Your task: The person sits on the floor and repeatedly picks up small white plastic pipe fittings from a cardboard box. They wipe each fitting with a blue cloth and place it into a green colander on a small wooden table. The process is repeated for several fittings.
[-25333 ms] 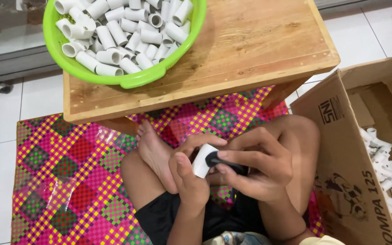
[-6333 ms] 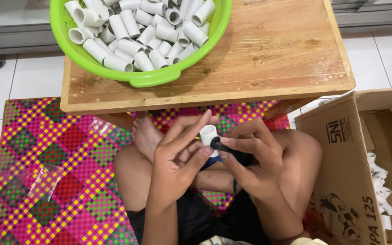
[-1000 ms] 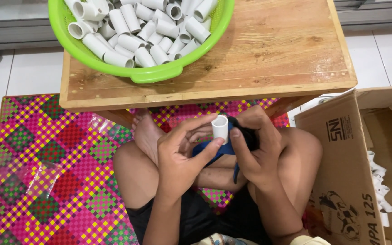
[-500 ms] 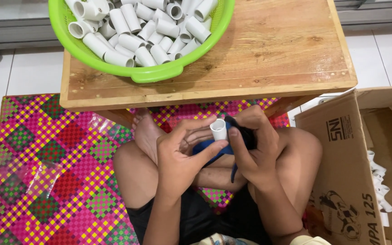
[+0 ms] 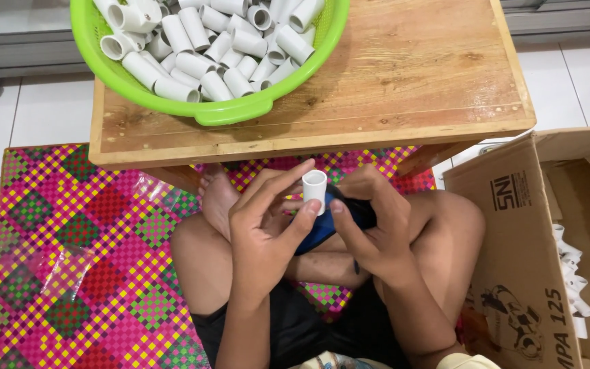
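A short white plastic tube (image 5: pixel 314 188) stands upright between the thumb and fingers of my left hand (image 5: pixel 264 222), over my crossed legs. Beside it, my right hand (image 5: pixel 370 222) is closed around a dark blue and black object (image 5: pixel 322 229), with its thumb touching the tube's lower end. A green plastic basin (image 5: pixel 203 109) heaped with several more white tubes sits on the low wooden table (image 5: pixel 404 75) just in front of my knees.
An open cardboard box (image 5: pixel 527 273) stands at my right, with white tubes visible inside it (image 5: pixel 571 273). I sit on a pink, yellow and green woven mat (image 5: pixel 69 260) laid over white floor tiles. My bare foot (image 5: pixel 216 198) rests under the table's front edge.
The tube has stayed upright between my hands, shifting only slightly. My right thumb has closed in against its lower end.
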